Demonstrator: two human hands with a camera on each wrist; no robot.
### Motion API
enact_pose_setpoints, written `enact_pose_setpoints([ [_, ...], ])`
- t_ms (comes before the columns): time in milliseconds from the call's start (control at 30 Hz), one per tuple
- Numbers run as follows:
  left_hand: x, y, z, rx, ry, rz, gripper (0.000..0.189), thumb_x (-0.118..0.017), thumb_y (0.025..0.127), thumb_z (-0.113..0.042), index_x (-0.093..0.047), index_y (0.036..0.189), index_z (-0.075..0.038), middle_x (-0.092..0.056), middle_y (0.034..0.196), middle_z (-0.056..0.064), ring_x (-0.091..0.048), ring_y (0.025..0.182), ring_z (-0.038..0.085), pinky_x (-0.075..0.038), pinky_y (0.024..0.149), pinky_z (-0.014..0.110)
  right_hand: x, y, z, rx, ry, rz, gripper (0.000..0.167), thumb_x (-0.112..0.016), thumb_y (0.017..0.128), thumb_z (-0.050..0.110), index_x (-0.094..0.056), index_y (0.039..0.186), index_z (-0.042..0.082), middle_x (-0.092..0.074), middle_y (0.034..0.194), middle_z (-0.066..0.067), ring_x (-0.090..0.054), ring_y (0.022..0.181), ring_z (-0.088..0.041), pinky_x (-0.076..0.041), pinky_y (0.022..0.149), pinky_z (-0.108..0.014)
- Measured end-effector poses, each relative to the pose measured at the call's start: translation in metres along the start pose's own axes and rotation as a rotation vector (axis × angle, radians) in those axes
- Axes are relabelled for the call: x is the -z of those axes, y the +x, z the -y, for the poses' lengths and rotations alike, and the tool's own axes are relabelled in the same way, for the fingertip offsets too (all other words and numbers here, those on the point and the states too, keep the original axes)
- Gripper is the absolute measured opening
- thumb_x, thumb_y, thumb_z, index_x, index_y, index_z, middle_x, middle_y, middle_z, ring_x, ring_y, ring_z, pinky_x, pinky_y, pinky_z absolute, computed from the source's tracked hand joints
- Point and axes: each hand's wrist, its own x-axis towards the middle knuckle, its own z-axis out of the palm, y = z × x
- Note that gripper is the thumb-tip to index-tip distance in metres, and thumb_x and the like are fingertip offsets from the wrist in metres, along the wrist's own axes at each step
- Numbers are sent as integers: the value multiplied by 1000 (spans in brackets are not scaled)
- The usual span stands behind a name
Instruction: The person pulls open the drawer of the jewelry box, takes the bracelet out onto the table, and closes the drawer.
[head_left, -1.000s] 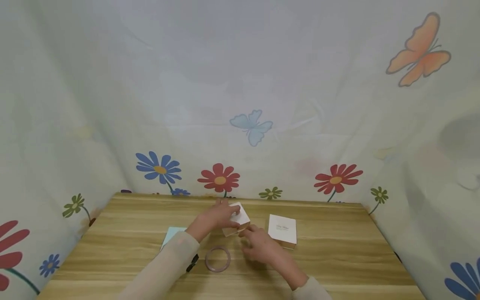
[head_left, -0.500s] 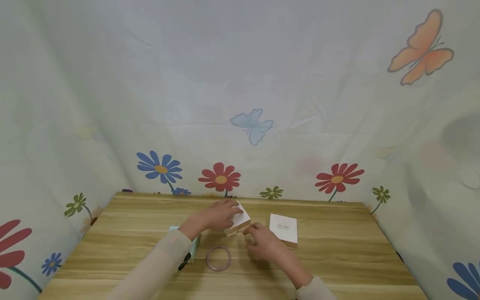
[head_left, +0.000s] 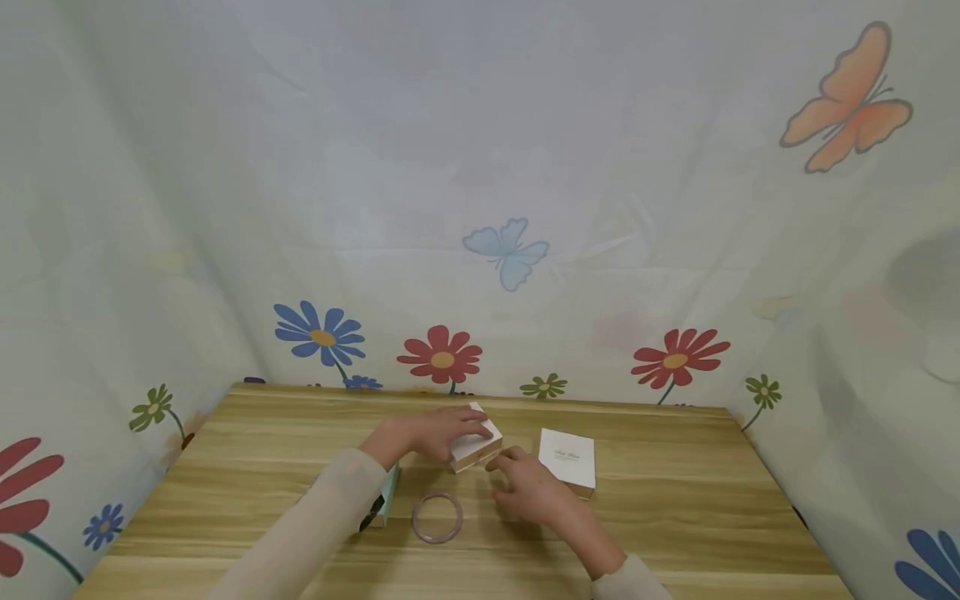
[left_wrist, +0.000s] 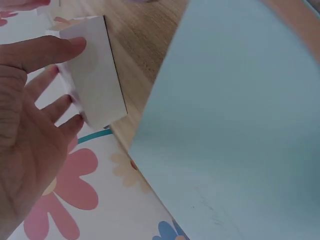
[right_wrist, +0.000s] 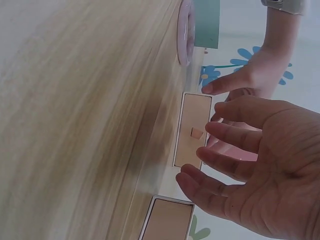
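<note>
A small white box (head_left: 474, 454) stands near the middle of the table. My left hand (head_left: 435, 433) holds it, fingers over the top and, in the left wrist view, thumb on a white side face (left_wrist: 97, 85). In the right wrist view its tan end (right_wrist: 192, 112) shows a small tab in the middle. My right hand (head_left: 528, 487) is close to that end with fingers loosely bent and apart, holding nothing; whether a fingertip touches the box I cannot tell. A pale pink bangle (head_left: 437, 541) lies flat between the forearms.
A second white box (head_left: 566, 450) with small gold lettering sits right of my right hand. Under the left forearm is a light teal box (head_left: 387, 497), mostly hidden. A small black piece (head_left: 371, 512) shows beside the left sleeve. A flower-printed cloth (head_left: 562, 333) rises behind the wooden table (head_left: 675, 500).
My left hand has shifted slightly left on the box, its fingers now flatter across the top. The right hand has moved a little to the right. Boxes and bangle look the same.
</note>
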Motion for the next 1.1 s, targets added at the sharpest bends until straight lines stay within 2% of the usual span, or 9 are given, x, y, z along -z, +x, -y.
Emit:
enact_pose_setpoints([
  [167, 2, 0, -6, 34, 21, -14, 65, -77, 90, -17, -51, 149, -22, -37, 162, 4, -29, 151, 27, -32, 118, 44, 0, -2, 0, 13, 11, -3, 31, -73, 94, 16, -67, 122, 4, -60, 127, -15, -63, 106, -28, -55, 87, -40],
  [333, 4, -2, -16, 153, 65, -5, 63, -75, 93, -33, -50, 150, -26, -39, 161, 3, -36, 147, 30, -37, 115, 44, 1, -3, 3, 22, 18, -6, 31, -73, 94, 15, -67, 122, 3, -60, 126, -15, -63, 104, -27, -55, 85, -39],
  [467, 4, -1, -24, 246, 67, -29, 65, -71, 93, -50, -50, 150, -27, -42, 157, 3, -41, 142, 33, -42, 110, 47, 2, -3, 4, 19, 23, -3, 32, -73, 94, 14, -67, 123, 2, -60, 126, -15, -63, 105, -29, -55, 86, -40],
  [600, 5, 1, -28, 287, 68, -65, 68, -70, 91, -56, -52, 148, -25, -48, 150, 4, -46, 135, 35, -45, 108, 48, 1, -3, 3, 20, 35, 7, 31, -72, 94, 13, -67, 123, 2, -60, 127, -17, -63, 108, -31, -55, 88, -42],
  [733, 3, 6, -22, 270, 46, -80, 70, -72, 90, -56, -52, 147, -22, -47, 149, 6, -44, 135, 35, -42, 110, 51, -1, -3, -1, 28, 32, 5, 30, -71, 94, 13, -67, 122, 2, -60, 126, -18, -62, 111, -33, -54, 90, -44],
  [900, -3, 16, -3, 175, 34, -75, 76, -70, 91, -56, -45, 150, -14, -40, 157, 10, -33, 147, 35, -29, 119, 51, -2, -4, -4, 28, 28, 2, 30, -71, 94, 13, -68, 121, 2, -60, 126, -17, -61, 113, -33, -53, 93, -46],
  [1000, -2, 22, 3, 102, 40, -74, 77, -70, 91, -56, -46, 148, -11, -44, 153, 9, -40, 142, 29, -34, 117, 44, -2, -4, -4, 21, 38, 10, 30, -71, 94, 13, -68, 122, 2, -60, 127, -17, -61, 114, -33, -53, 94, -46],
  [1100, 0, 23, 4, 64, 53, -83, 77, -70, 90, -58, -49, 146, -10, -49, 146, 7, -49, 131, 21, -43, 109, 36, -1, -4, -4, 22, 26, 7, 30, -72, 94, 13, -68, 122, 2, -60, 127, -17, -61, 112, -32, -54, 92, -44],
])
